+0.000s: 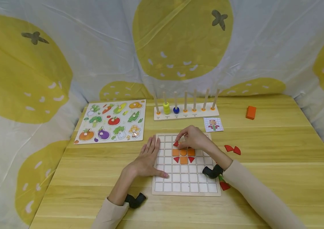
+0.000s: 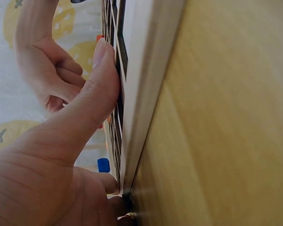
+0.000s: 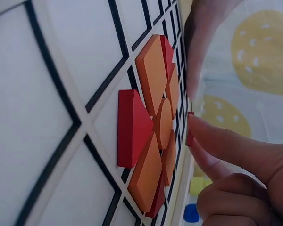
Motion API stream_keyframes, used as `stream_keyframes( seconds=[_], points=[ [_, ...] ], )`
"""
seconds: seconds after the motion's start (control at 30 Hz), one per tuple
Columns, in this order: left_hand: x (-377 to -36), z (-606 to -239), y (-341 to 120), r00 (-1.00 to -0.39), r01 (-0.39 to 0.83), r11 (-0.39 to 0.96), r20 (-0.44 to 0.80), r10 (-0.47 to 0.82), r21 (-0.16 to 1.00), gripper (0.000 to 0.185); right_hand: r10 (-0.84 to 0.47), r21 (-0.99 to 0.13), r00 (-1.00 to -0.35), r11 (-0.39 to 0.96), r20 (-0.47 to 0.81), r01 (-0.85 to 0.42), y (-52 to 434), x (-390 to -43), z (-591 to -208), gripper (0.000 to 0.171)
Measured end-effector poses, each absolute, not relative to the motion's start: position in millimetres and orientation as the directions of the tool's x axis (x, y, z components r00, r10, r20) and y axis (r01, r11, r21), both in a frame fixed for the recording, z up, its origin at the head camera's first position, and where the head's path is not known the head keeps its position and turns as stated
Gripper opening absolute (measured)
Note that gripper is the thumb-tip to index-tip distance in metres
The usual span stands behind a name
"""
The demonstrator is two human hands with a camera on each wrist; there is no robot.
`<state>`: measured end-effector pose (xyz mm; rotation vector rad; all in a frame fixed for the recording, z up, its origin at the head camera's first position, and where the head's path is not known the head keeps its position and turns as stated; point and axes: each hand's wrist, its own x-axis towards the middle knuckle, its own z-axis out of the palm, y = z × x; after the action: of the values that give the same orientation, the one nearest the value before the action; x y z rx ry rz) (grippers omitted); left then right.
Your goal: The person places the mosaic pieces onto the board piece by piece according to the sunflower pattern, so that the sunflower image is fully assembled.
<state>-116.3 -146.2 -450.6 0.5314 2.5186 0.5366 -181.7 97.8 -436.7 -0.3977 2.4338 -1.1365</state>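
Observation:
My right hand [image 1: 193, 138] pinches a small red triangle piece [image 1: 176, 144] between thumb and fingertip over the upper part of a white grid board [image 1: 189, 193]. The red triangle [image 3: 190, 129] shows edge-on in the right wrist view. Below the hand, orange square pieces [image 1: 183, 160] surround an orange round piece [image 1: 183, 152]. Red triangles [image 1: 191, 159] lie at the corners of this group; the hand partly covers its top. My left hand [image 1: 146, 162] rests along the board's left edge, fingers extended, thumb [image 2: 101, 75] over the grid.
A vegetable puzzle [image 1: 110, 122] lies at the left. A peg stand [image 1: 186, 114] with yellow and blue beads is behind the board, near a pattern card [image 1: 214, 124]. Red quarter-round pieces [image 1: 229, 148], an orange block [image 1: 251, 112] and another red piece [image 1: 224, 186] lie to the right.

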Motion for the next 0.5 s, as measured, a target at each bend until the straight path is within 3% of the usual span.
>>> stream_keyframes(
  seconds=[0.5],
  points=[
    [-116.3,-450.9,-145.6,-0.795,0.255,0.848,-0.398,0.457,0.465,0.141,-0.432,-0.791,-0.858,0.609,-0.278,-0.051,95.4,-186.6,-446.1,0.011]
  ],
)
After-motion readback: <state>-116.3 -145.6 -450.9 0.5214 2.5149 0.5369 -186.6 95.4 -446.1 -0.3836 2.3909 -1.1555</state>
